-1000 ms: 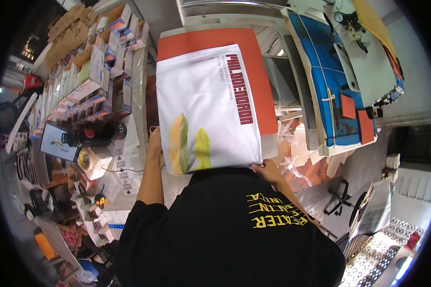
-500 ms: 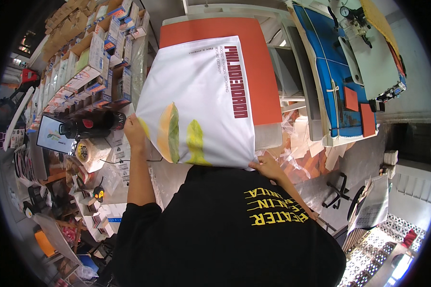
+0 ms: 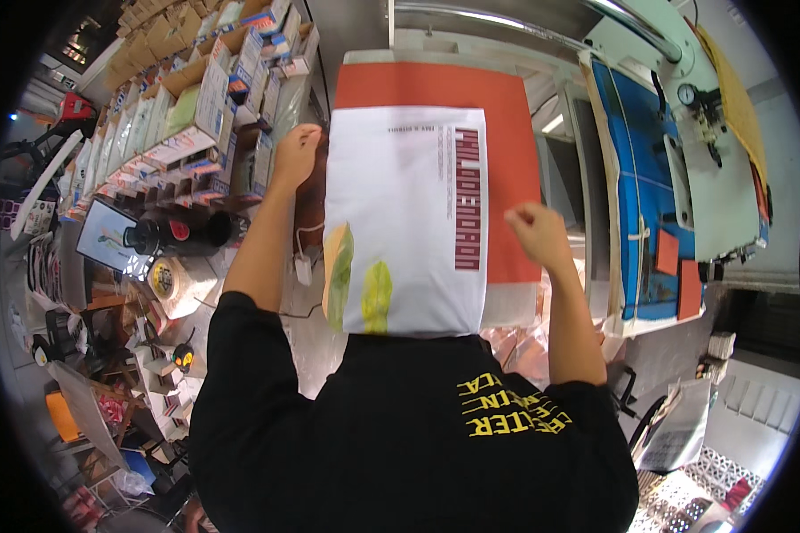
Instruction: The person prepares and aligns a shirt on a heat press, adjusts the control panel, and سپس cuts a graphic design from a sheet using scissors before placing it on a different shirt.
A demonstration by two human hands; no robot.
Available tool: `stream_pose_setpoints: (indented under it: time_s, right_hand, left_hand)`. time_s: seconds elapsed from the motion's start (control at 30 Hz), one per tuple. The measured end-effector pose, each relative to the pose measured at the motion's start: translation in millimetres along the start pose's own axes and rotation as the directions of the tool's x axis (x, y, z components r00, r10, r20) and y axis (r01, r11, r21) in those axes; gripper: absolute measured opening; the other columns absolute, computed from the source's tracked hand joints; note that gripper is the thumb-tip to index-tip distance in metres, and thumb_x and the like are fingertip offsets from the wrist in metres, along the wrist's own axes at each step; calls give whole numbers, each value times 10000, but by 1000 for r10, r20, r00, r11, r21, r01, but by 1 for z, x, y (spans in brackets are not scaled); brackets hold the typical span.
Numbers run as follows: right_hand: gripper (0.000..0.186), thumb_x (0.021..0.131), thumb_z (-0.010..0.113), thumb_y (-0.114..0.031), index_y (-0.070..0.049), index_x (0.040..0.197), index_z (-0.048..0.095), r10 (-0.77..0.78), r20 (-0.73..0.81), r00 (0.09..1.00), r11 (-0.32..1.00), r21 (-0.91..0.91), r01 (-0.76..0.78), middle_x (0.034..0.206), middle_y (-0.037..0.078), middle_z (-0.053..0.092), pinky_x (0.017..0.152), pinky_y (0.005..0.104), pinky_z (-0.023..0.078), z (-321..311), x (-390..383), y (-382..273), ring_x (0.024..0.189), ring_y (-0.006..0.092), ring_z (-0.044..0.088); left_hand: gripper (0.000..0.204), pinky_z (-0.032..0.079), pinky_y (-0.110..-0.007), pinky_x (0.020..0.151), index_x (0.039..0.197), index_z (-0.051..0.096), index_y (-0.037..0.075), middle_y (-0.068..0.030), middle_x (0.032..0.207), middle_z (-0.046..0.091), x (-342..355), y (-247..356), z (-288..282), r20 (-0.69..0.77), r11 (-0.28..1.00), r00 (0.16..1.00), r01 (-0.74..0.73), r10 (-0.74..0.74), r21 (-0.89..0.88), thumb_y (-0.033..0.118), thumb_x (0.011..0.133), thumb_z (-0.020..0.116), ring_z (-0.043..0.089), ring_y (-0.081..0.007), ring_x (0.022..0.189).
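A white cloth (image 3: pixel 400 195) lies flat over an orange-red pad (image 3: pixel 511 160) in front of me. It has a dark red printed band along its right side and green and yellow leaf pictures near its lower edge. That lower edge reaches my black shirt. Just off the cloth's upper left edge is my left hand (image 3: pixel 298 155), its fingers drawn together and nothing visible in them. My right hand (image 3: pixel 542 235) hovers at the right side of the pad, curled into a loose fist, apart from the cloth. Whether the cloth is a garment or a plain piece cannot be told.
Opened cardboard boxes (image 3: pixel 187 107) are stacked at the left. Below them are a black bottle-shaped thing (image 3: pixel 182 233), a tablet-like screen (image 3: pixel 107 240) and a roll of tape (image 3: pixel 163 277). At the right, a blue board (image 3: pixel 631 186) lies by a pale green machine with a gauge (image 3: pixel 687 93).
Both hands have let go of the cloth's lower corners and moved up and outward to its sides. The cloth, stretched and lifted before, now rests flatter on the pad.
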State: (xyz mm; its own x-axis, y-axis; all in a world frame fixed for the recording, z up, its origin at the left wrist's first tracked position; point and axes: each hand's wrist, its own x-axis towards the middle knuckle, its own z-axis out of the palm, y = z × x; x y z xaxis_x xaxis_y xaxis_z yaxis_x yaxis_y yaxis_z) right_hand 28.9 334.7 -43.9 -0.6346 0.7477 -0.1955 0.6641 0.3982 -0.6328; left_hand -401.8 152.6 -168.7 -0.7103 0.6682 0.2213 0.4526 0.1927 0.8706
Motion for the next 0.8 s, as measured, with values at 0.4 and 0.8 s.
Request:
stream_pose_setpoints:
  time_s: [0.4,0.8]
  right_hand:
    - [294,879,711,-287,-52,1042,645,196,31,980,945,-271,-180,1201,154,647,906,466,521,26,203,-51,1127,346,630]
    - [219,885,692,-260,-90,1009,635,46,-179,983,983,-167,-76,1017,152,708,833,462,521,19,287,-71,1010,345,667]
  left_hand:
    - [200,449,-284,640,893,597,20,-32,750,601,58,5,6,316,987,936,148,-158,58,157,857,738,564,-111,711]
    - [199,472,-474,720,877,609,58,-162,861,668,153,38,21,-18,845,999,52,-50,532,254,886,641,635,-384,833]
